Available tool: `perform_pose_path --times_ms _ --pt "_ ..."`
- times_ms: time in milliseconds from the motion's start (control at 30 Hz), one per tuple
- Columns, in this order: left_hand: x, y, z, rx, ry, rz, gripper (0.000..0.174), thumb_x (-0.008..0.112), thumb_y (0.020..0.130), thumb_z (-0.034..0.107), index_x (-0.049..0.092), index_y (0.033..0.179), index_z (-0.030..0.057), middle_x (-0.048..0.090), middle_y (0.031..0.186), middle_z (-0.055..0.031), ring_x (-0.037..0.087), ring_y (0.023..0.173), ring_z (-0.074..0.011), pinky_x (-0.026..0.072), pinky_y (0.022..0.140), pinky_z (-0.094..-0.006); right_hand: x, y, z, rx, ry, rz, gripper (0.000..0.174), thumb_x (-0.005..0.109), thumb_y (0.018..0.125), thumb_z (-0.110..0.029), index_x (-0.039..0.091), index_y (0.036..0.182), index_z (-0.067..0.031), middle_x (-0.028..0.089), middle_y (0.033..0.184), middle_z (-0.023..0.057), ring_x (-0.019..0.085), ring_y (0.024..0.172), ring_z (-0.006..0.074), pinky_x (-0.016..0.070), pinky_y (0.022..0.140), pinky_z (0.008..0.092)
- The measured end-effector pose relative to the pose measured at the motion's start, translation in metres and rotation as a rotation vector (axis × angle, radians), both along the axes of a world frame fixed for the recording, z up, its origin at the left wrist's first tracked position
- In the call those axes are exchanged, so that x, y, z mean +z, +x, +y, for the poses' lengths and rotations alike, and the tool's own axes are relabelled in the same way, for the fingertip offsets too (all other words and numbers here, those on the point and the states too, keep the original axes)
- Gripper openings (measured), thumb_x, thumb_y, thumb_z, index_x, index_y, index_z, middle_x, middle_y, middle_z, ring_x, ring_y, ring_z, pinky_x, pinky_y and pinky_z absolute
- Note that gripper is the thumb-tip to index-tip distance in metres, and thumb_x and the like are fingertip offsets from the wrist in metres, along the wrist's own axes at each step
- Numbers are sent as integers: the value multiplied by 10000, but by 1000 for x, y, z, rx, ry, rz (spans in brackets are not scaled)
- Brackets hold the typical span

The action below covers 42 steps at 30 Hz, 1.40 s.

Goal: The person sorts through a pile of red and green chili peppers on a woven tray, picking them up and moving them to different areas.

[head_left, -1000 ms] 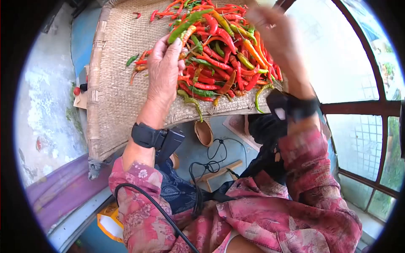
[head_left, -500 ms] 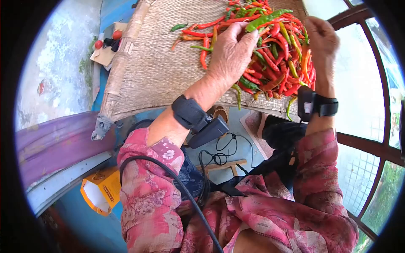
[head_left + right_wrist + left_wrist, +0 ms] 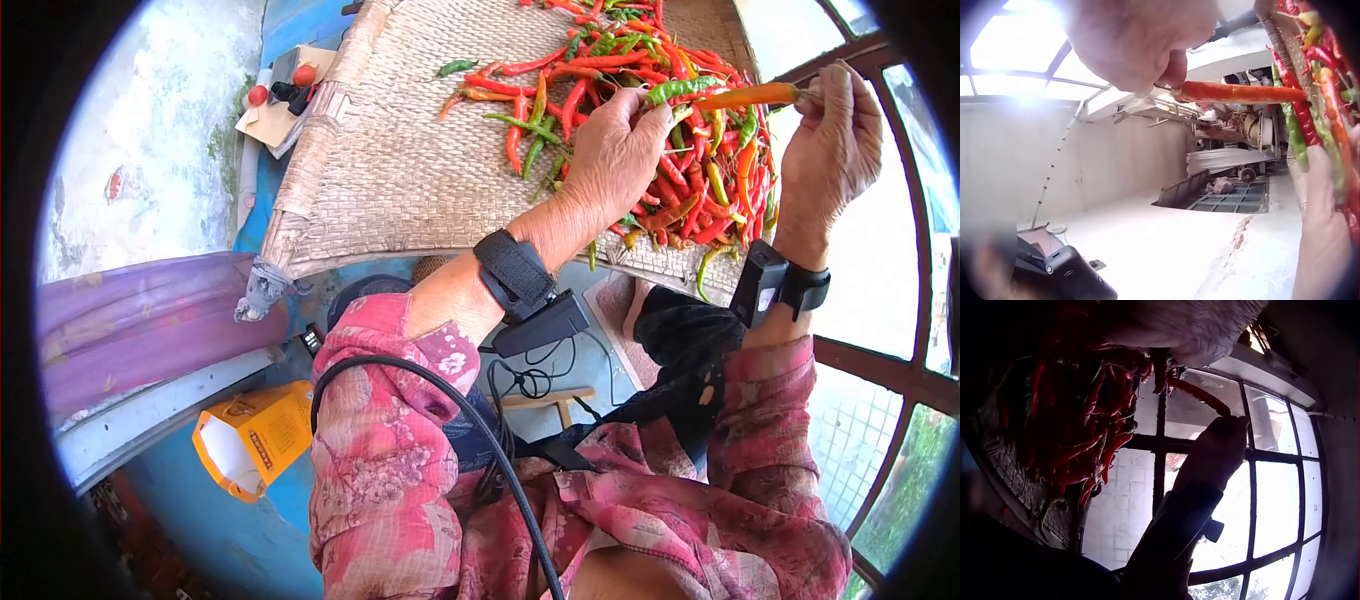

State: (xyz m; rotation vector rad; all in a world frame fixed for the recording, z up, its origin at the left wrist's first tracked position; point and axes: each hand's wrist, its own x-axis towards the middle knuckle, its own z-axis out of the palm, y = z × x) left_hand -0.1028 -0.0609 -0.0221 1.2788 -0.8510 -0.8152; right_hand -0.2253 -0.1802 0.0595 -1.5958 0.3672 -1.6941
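Observation:
My right hand (image 3: 832, 140) pinches an orange chili pepper (image 3: 748, 97) by its stem end, at the right edge of the heap. The pepper points left, its tip close to my left hand (image 3: 622, 150). That hand grips a few chili peppers, among them a green one (image 3: 1293, 128) and a red one (image 3: 1302, 115), under its thumb (image 3: 1322, 206). Below and around both hands lies a heap of red, orange and green chilies (image 3: 690, 200) on a woven mat (image 3: 430, 170). In the dark left wrist view, the right hand (image 3: 1219, 447) shows as a silhouette with its pepper.
The mat has a thick bound rim (image 3: 310, 150). Loose peppers (image 3: 515, 130) lie left of the heap. A framed window (image 3: 865, 270) stands close on the right. A yellow box (image 3: 265, 440) sits low at left, and a black cable (image 3: 430, 375) crosses the left sleeve.
The head view has turned, so the mat sits further right. My right hand, empty-looking half a second ago, now holds an orange pepper pointing toward the left hand, which keeps its peppers.

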Motion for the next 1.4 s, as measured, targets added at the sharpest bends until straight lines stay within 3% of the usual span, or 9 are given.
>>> perform_pose_path --times_ms 133,233,333,400,700,867,1067,1300,1400 --pt "-1 1 0 -18 -12 218 297 477 956 316 565 1050 48 532 765 10 454 540 -41 395 491 -190 -31 4 -10 -206 52 583 190 640 878 -189 668 971 -25 624 813 52 598 684 123 485 662 237" --pt "-2 5 -1 13 -19 266 310 473 960 332 563 1069 56 524 758 17 452 547 -37 393 498 -182 -51 0 -27 -488 -453 827 260 635 882 -262 667 961 -17 630 823 72 608 710 138 487 647 258" --pt "-6 2 -7 57 -105 131 320 493 953 320 552 1119 53 513 753 26 451 575 -23 399 511 -180 -45 7 -9 -243 -436 758 375 609 888 -372 662 941 -5 614 751 67 583 676 134 472 602 274" --pt "-2 -4 -6 122 -125 10 250 552 909 211 568 1031 -7 636 765 -89 599 682 -152 483 644 -312 -28 11 21 210 307 937 460 575 892 -448 646 918 6 574 678 34 532 634 103 429 542 253" --pt "-3 -9 -5 99 -141 -251 243 622 844 179 594 1035 30 653 844 -146 652 777 -257 502 681 -348 -51 3 15 570 794 270 229 502 916 -244 590 1018 -58 630 924 44 586 841 117 453 644 221" --pt "-11 4 -13 160 -133 -28 244 596 868 138 583 1088 34 616 966 -34 508 605 -112 470 582 -259 -37 -10 -13 407 820 -2 221 454 933 -210 556 935 -14 635 918 99 616 807 167 486 639 279" --pt "32 28 4 80 -249 250 238 566 892 44 610 1125 62 601 907 -19 467 593 -28 405 496 -164 -33 -31 -37 -601 18 977 314 480 872 -261 568 875 40 613 712 262 628 701 402 496 662 475" --pt "59 30 22 -120 -429 245 296 642 873 132 592 1149 35 556 800 19 473 654 -66 389 526 -168 -55 -17 -39 -527 -357 883 221 503 865 -206 573 898 1 559 693 258 577 702 444 461 622 466" --pt "82 16 40 -244 -409 216 439 659 867 204 498 1217 -7 539 804 -2 478 625 -50 384 438 -135 -50 -19 -27 -497 -349 1032 136 506 848 -91 533 947 -1 582 773 191 559 659 329 437 548 398"
